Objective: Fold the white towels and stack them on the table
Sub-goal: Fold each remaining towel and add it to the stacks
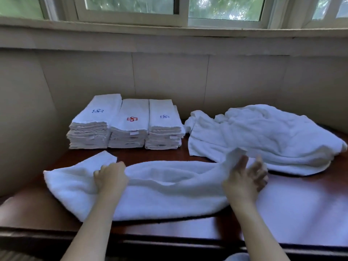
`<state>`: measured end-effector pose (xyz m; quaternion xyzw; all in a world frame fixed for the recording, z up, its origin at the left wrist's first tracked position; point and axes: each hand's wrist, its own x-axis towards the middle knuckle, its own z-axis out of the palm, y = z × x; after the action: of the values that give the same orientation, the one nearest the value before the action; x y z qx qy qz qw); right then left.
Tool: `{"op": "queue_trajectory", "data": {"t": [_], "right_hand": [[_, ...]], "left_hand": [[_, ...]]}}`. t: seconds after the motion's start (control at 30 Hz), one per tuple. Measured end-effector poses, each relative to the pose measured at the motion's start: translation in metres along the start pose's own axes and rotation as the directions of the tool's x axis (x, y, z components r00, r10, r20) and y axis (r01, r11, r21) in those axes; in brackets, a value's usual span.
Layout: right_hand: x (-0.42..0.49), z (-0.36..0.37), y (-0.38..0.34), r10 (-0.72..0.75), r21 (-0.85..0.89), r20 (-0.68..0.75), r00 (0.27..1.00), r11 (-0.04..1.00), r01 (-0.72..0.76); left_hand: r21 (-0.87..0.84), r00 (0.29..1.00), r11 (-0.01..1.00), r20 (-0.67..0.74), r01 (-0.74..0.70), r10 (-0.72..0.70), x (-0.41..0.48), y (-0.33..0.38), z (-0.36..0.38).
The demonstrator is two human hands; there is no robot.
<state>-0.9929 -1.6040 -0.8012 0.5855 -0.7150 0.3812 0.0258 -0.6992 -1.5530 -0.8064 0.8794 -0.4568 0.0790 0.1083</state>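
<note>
Nearest the lens, two bare forearms reaching over the dark wooden table (150, 155). Left hand (110, 177) clenched on the far edge of the white towel (165, 187), spread lengthwise across the near tabletop. Right hand (246, 175) pinching up a bunched fold at the other end, palm half open, exact grip blurred and hard to judge. Step in hand, probably: the first lengthwise fold. Next move likely calls for lifting both ends together and matching edges. Behind, three stacks of folded towels (128, 125) side by side with stitched emblems; right of them, a loose unfolded pile (263, 134). Beyond, pale panelled wall (169, 76) beneath a window (131, 6).
</note>
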Motion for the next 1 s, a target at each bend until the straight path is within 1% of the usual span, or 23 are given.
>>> {"op": "queue_trajectory", "data": {"t": [0.07, 0.13, 0.17, 0.2, 0.23, 0.27, 0.3, 0.33, 0.37, 0.4, 0.47, 0.5, 0.57, 0.63, 0.67, 0.7, 0.73, 0.77, 0.8, 0.83, 0.87, 0.93, 1.0], "right_hand": [[-0.006, -0.002, -0.008, -0.058, 0.026, -0.074, 0.996, 0.998, 0.060], [-0.009, -0.004, -0.018, -0.159, 0.107, -0.189, 0.969, 0.978, 0.181], [-0.010, -0.003, -0.024, -0.234, 0.132, -0.205, 0.950, 0.956, 0.264], [-0.012, -0.002, -0.028, -0.328, 0.143, -0.147, 0.933, 0.926, 0.348], [-0.014, 0.001, -0.032, -0.439, 0.133, -0.004, 0.899, 0.890, 0.435], [-0.018, 0.003, -0.034, -0.532, 0.112, 0.200, 0.823, 0.847, 0.520], [-0.023, 0.007, -0.032, -0.574, 0.101, 0.403, 0.713, 0.802, 0.589], [-0.028, 0.012, -0.031, -0.568, 0.081, 0.556, 0.606, 0.763, 0.641], [-0.031, 0.016, -0.031, -0.544, 0.052, 0.641, 0.542, 0.735, 0.676], [-0.033, 0.018, -0.032, -0.533, 0.024, 0.658, 0.532, 0.721, 0.693], [-0.035, 0.018, -0.037, -0.508, -0.036, 0.615, 0.603, 0.746, 0.665], [-0.035, 0.018, -0.038, -0.500, -0.065, 0.594, 0.630, 0.751, 0.657], [-0.035, 0.019, -0.039, -0.509, -0.086, 0.549, 0.663, 0.755, 0.650], [-0.039, 0.014, -0.043, -0.558, -0.083, 0.445, 0.700, 0.753, 0.653], [-0.040, 0.013, -0.045, -0.608, -0.078, 0.338, 0.719, 0.743, 0.665], [-0.041, 0.013, -0.047, -0.642, -0.051, 0.218, 0.735, 0.744, 0.666], [-0.043, 0.012, -0.049, -0.654, 0.003, 0.117, 0.747, 0.752, 0.659], [-0.044, 0.009, -0.051, -0.631, 0.060, 0.043, 0.774, 0.775, 0.629], [-0.044, 0.007, -0.052, -0.595, 0.103, -0.007, 0.804, 0.799, 0.592], [-0.044, 0.008, -0.052, -0.569, 0.129, -0.067, 0.820, 0.810, 0.573], [-0.043, 0.008, -0.051, -0.549, 0.175, -0.101, 0.830, 0.811, 0.558], [-0.041, 0.010, -0.053, -0.491, 0.347, -0.043, 0.870, 0.809, 0.473], [-0.033, 0.009, -0.056, -0.381, 0.524, 0.164, 0.910, 0.815, 0.247]], "left_hand": [[0.001, 0.987, 0.987, 0.010, -0.159, 0.159, -0.002, 0.006, 0.002], [-0.046, 0.929, 0.928, -0.019, -0.369, 0.369, -0.007, 0.020, 0.003], [-0.126, 0.887, 0.882, 0.019, -0.455, 0.461, -0.011, 0.027, 0.003], [-0.235, 0.848, 0.839, 0.096, -0.490, 0.522, -0.015, 0.034, 0.002], [-0.321, 0.806, 0.815, 0.205, -0.481, 0.556, -0.020, 0.039, 0.001], [-0.358, 0.768, 0.805, 0.282, -0.472, 0.576, -0.024, 0.042, 0.001], [-0.329, 0.752, 0.811, 0.317, -0.483, 0.577, -0.026, 0.043, 0.001], [-0.258, 0.758, 0.821, 0.319, -0.509, 0.569, -0.026, 0.041, 0.000], [-0.208, 0.775, 0.836, 0.314, -0.508, 0.549, -0.025, 0.037, -0.001], [-0.198, 0.800, 0.856, 0.304, -0.478, 0.517, -0.022, 0.031, -0.001], [-0.259, 0.858, 0.896, 0.285, -0.361, 0.428, -0.016, 0.020, -0.005], [-0.272, 0.898, 0.912, 0.236, -0.307, 0.373, -0.014, 0.016, -0.008], [-0.258, 0.973, 0.940, -0.004, -0.222, 0.229, -0.012, 0.007, -0.013], [-0.355, 0.963, 0.922, -0.262, -0.156, 0.062, -0.011, -0.002, -0.020], [-0.429, 0.946, 0.889, -0.324, -0.163, 0.017, -0.009, -0.008, -0.020], [-0.489, 0.953, 0.853, -0.303, -0.182, 0.030, -0.009, -0.014, -0.020], [-0.516, 0.971, 0.829, -0.205, -0.214, 0.123, -0.009, -0.020, -0.019], [-0.497, 0.966, 0.836, -0.021, -0.233, 0.257, -0.012, -0.024, -0.018], [-0.429, 0.912, 0.863, 0.177, -0.268, 0.370, -0.015, -0.026, -0.016], [-0.378, 0.851, 0.877, 0.312, -0.297, 0.423, -0.017, -0.027, -0.013], [-0.357, 0.823, 0.885, 0.373, -0.298, 0.428, -0.018, -0.027, -0.012], [-0.390, 0.842, 0.889, 0.370, -0.241, 0.391, -0.016, -0.026, -0.011], [-0.312, 0.860, 0.919, 0.368, -0.242, 0.352, -0.015, -0.028, -0.015]]}}
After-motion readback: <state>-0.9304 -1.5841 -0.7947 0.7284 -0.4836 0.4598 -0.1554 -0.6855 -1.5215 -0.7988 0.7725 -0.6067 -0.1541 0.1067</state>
